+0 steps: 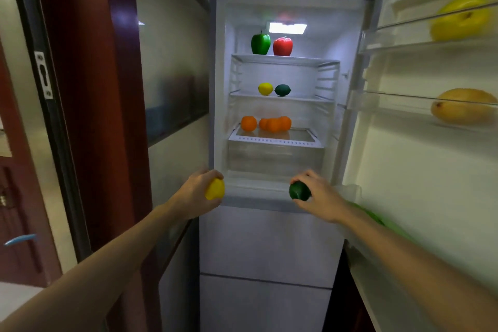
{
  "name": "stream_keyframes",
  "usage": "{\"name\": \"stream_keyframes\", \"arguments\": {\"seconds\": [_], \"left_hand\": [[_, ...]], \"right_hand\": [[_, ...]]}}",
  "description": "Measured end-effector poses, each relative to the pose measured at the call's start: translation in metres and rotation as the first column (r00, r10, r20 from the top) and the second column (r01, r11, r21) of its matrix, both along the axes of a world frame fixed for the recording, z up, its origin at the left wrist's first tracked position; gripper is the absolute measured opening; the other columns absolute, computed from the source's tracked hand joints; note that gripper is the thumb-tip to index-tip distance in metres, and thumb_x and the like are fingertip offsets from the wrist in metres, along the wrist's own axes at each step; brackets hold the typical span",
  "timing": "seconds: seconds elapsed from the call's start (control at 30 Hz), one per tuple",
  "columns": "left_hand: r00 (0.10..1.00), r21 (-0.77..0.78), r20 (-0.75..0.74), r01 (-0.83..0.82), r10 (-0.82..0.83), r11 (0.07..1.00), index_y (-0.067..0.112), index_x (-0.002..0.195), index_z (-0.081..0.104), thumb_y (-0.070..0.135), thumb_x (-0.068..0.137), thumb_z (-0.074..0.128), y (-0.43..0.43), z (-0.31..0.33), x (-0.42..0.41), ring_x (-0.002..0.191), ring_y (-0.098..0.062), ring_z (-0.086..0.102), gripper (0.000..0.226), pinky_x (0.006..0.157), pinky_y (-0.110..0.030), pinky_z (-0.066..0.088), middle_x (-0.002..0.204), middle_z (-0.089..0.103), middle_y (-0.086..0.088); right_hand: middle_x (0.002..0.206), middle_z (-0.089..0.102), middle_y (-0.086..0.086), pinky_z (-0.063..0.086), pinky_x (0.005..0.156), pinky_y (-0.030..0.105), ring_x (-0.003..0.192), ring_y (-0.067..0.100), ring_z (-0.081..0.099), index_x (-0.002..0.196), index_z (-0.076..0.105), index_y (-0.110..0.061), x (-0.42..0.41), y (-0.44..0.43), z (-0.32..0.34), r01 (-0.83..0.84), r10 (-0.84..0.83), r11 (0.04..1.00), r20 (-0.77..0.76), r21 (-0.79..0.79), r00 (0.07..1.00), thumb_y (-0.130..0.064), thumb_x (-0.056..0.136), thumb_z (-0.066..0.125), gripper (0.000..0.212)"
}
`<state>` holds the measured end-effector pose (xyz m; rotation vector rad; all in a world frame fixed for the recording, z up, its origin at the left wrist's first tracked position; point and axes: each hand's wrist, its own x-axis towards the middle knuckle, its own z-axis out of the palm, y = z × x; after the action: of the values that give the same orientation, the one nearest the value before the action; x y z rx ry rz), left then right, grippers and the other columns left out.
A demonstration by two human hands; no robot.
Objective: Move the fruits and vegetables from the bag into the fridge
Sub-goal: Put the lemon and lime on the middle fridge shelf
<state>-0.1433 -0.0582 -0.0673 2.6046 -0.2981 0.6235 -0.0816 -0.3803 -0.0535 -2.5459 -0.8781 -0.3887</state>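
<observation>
The fridge (pixel 272 197) stands open in front of me. My left hand (pixel 195 193) grips a yellow lemon (pixel 215 189) at the fridge's lower left edge. My right hand (pixel 319 198) grips a dark green lime (pixel 299 191) at the lower right. On the top shelf stand a green pepper (pixel 260 43) and a red pepper (pixel 282 46). The middle shelf holds a second lemon (pixel 265 88) and a second lime (pixel 282 90). Oranges (pixel 265 123) lie on the lower shelf above the crisper drawer (pixel 275 156). The bag is out of view.
The open fridge door (pixel 420 170) is at the right, with a yellow fruit (pixel 460 17) in its top bin, a mango (pixel 462 106) in the bin below and something green (pixel 377 219) in the bottom bin. A dark red door frame (pixel 102 116) stands left.
</observation>
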Motion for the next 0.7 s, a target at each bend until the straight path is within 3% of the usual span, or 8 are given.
{"name": "stream_keyframes", "arguments": {"seconds": [0.23,0.5,0.57,0.63,0.7], "left_hand": [[0.999,-0.004,0.033,-0.037,0.037,0.999,0.019,0.127,0.051,0.024,0.076,0.076,-0.007,0.035,0.068,0.107,-0.017,0.048,0.057,0.086,-0.023,0.035,0.119,0.047,-0.002],[0.984,-0.006,0.177,0.0,0.001,1.0,0.019,0.124,0.05,0.022,0.078,0.074,-0.017,0.081,0.136,0.1,-0.015,0.052,0.052,0.077,-0.02,0.037,0.116,0.051,-0.004],[0.979,-0.013,0.202,0.019,-0.016,1.0,0.016,0.124,0.049,0.02,0.078,0.074,-0.019,0.082,0.152,0.097,-0.011,0.049,0.053,0.074,-0.011,0.035,0.116,0.051,-0.004],[0.973,-0.004,0.229,0.042,-0.04,0.999,0.013,0.122,0.051,0.018,0.078,0.074,-0.022,0.082,0.166,0.094,-0.011,0.049,0.05,0.073,-0.006,0.033,0.113,0.052,-0.006],[0.969,-0.001,0.239,0.066,-0.064,0.998,0.013,0.12,0.052,0.018,0.077,0.074,-0.025,0.086,0.177,0.092,-0.013,0.051,0.048,0.071,-0.013,0.037,0.109,0.054,-0.006]], "right_hand": [[0.111,0.044,-0.004,0.045,0.088,0.026,0.098,0.015,0.049,0.114,0.055,-0.023,0.078,0.013,0.032,0.007,-0.007,1.0,0.008,0.028,1.0,-0.021,0.08,0.073,0.038],[0.101,0.043,-0.002,0.032,0.073,0.023,0.093,0.016,0.045,0.111,0.061,-0.015,0.148,0.03,0.082,-0.027,0.006,0.994,0.2,0.102,0.98,-0.015,0.078,0.072,0.035],[0.1,0.043,0.0,0.034,0.068,0.018,0.086,0.014,0.044,0.114,0.06,-0.016,0.162,0.032,0.089,-0.06,0.034,0.992,0.229,0.111,0.973,-0.013,0.078,0.072,0.038],[0.1,0.042,0.001,0.039,0.073,0.013,0.085,0.015,0.046,0.116,0.059,-0.018,0.174,0.035,0.095,-0.085,0.053,0.988,0.233,0.127,0.971,-0.013,0.077,0.073,0.041],[0.102,0.045,0.002,0.046,0.081,0.025,0.089,0.02,0.051,0.114,0.059,-0.02,0.185,0.038,0.101,-0.073,0.04,0.987,0.221,0.141,0.974,-0.016,0.077,0.073,0.04]]}}
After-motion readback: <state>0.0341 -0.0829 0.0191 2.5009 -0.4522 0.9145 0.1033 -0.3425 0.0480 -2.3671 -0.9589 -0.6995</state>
